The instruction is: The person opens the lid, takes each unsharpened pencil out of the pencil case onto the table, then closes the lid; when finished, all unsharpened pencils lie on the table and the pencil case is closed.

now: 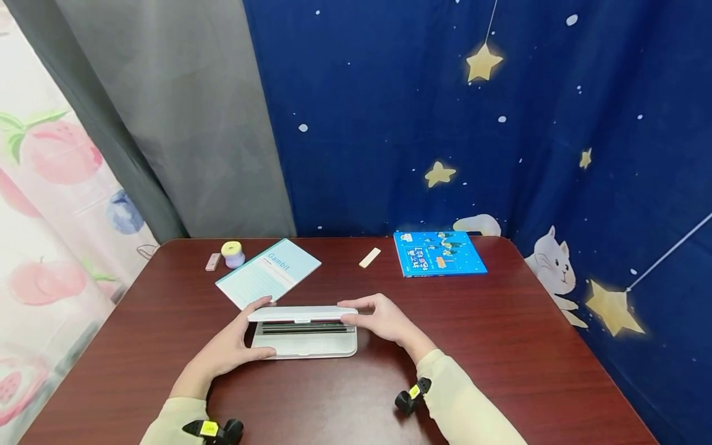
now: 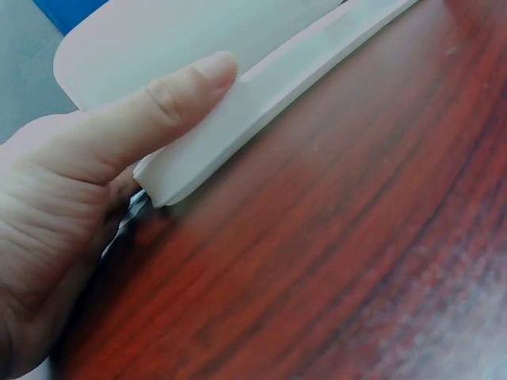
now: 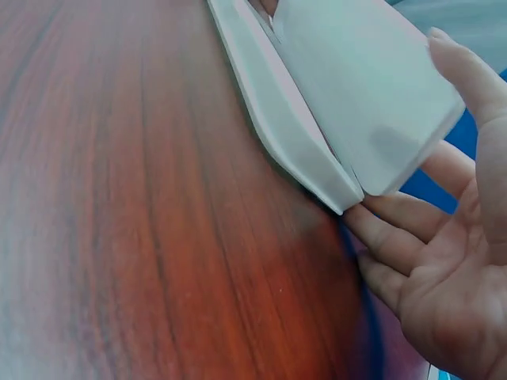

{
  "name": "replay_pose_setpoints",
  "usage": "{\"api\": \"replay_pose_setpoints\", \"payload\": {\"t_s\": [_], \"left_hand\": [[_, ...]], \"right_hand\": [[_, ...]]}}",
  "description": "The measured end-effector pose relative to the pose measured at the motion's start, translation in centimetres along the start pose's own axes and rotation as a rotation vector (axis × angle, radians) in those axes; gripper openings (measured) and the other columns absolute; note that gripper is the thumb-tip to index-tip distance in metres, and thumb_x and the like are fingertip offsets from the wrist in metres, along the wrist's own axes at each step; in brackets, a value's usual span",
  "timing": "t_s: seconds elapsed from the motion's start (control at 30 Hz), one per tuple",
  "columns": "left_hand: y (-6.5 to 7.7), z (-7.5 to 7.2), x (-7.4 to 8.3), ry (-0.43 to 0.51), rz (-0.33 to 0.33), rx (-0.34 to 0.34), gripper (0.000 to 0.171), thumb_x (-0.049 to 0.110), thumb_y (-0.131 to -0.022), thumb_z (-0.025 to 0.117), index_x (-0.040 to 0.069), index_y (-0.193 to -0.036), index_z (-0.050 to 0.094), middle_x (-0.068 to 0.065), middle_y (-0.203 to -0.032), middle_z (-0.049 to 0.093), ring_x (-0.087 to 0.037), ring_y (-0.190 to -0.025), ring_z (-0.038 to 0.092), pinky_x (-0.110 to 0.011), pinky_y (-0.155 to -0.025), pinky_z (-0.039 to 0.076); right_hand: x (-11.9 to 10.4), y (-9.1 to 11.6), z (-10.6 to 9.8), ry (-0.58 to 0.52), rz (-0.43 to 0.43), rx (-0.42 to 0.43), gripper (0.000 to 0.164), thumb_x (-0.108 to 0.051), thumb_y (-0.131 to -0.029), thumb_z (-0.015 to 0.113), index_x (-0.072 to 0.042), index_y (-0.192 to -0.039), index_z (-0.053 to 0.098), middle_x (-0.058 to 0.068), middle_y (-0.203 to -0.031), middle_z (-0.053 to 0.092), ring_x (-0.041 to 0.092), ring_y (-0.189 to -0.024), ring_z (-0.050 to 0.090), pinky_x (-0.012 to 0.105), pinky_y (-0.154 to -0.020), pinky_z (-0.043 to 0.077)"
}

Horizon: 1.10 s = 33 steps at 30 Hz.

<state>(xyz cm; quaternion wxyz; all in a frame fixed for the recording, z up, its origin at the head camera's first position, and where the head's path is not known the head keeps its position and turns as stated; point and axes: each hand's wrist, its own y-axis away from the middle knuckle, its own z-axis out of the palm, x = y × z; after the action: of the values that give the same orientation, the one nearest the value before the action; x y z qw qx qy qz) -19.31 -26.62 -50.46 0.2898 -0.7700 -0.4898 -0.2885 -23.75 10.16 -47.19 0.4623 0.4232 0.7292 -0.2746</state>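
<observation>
On the near side of the Gambit notebook (image 1: 269, 272), one white case (image 1: 311, 347), lid (image 1: 297, 313) part-raised, left hand (image 1: 230, 350) gripping it, thumb and fingers well apart, right hand (image 1: 385, 320) pinching the lid thumb-to-fingers, blue book (image 1: 428, 256) right of the notebook.

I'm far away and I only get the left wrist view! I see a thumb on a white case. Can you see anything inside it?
Observer: Yes! In the head view, long, thin dark strips show inside the white case. I can't tell exactly what they are.
Operator: Ooh! Is something holding the other end?
Observer: Yes, the right grip is holding the partly raised lid at its right end.
Operator: And what's on the table past the case?
Observer: A pale blue notebook that says "Gambit" lies on the table, farther back and toward the left.
</observation>
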Motion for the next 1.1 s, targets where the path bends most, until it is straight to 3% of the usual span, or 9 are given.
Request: {"api": "replay_pose_setpoints", "payload": {"t_s": [0.2, 0.33, 0.5, 0.73, 0.93, 1.1], "left_hand": [[0.2, -0.1, -0.4, 0.035, 0.007, 0.037, 0.127, 0.046, -0.075, 0.094, 0.017, -0.169, 0.013, -0.005, -0.168, 0.035, -0.011, -0.146, 0.039, -0.003, -0.105, 0.019], [0.2, 0.0, -0.4, 0.029, -0.002, 0.042, 0.136, 0.046, -0.076, 0.094, 0.019, -0.170, 0.000, -0.010, -0.169, 0.031, -0.026, -0.150, 0.038, -0.001, -0.104, 0.018], [0.2, 0.0, -0.4, 0.035, 0.003, 0.040, 0.138, 0.046, -0.076, 0.093, 0.028, -0.168, -0.009, -0.007, -0.176, 0.008, -0.037, -0.154, 0.030, 0.000, -0.103, 0.018], [-0.2, 0.0, -0.2, -0.079, 0.046, 0.061, 0.133, 0.050, -0.076, 0.092, 0.026, -0.170, 0.001, -0.001, -0.177, -0.003, -0.021, -0.161, 0.006, -0.002, -0.105, 0.014], [-0.4, -0.1, -0.3, -0.070, 0.066, 0.031, 0.126, 0.049, -0.078, 0.091, 0.024, -0.170, 0.010, 0.004, -0.177, -0.001, -0.014, -0.160, 0.006, -0.002, -0.107, 0.014], [-0.4, -0.1, -0.4, -0.058, 0.095, 0.010, 0.121, 0.047, -0.081, 0.090, 0.022, -0.170, 0.013, 0.001, -0.177, 0.002, -0.015, -0.161, 0.005, -0.001, -0.108, 0.013]], "right_hand": [[-0.4, -1.0, 0.5, -0.030, 0.051, 0.113, 0.047, -0.053, -0.097, 0.070, -0.019, -0.128, 0.077, -0.003, -0.122, 0.076, 0.015, -0.122, 0.067, 0.044, -0.107, 0.049], [-0.7, -2.0, 0.4, -0.105, 0.121, 0.168, 0.060, -0.060, -0.098, 0.064, -0.008, -0.124, 0.078, 0.009, -0.123, 0.075, 0.022, -0.105, 0.076, 0.042, -0.098, 0.056], [-0.5, -2.9, 0.2, -0.151, 0.220, 0.250, 0.071, -0.066, -0.099, 0.058, -0.002, -0.120, 0.077, 0.015, -0.114, 0.077, 0.025, -0.093, 0.078, 0.040, -0.084, 0.061], [0.7, -3.3, 0.4, -0.091, 0.252, 0.309, 0.052, -0.052, -0.104, 0.059, -0.005, -0.109, 0.081, 0.009, -0.105, 0.079, 0.018, -0.086, 0.078, 0.035, -0.078, 0.062], [0.8, -3.3, 0.4, -0.050, 0.243, 0.329, 0.040, -0.043, -0.103, 0.065, -0.008, -0.101, 0.083, 0.009, -0.102, 0.078, 0.017, -0.082, 0.077, 0.033, -0.074, 0.061], [1.0, -3.4, 0.3, -0.043, 0.252, 0.324, 0.036, -0.040, -0.103, 0.066, -0.009, -0.102, 0.083, 0.007, -0.102, 0.078, 0.015, -0.081, 0.077, 0.031, -0.073, 0.061]]}}
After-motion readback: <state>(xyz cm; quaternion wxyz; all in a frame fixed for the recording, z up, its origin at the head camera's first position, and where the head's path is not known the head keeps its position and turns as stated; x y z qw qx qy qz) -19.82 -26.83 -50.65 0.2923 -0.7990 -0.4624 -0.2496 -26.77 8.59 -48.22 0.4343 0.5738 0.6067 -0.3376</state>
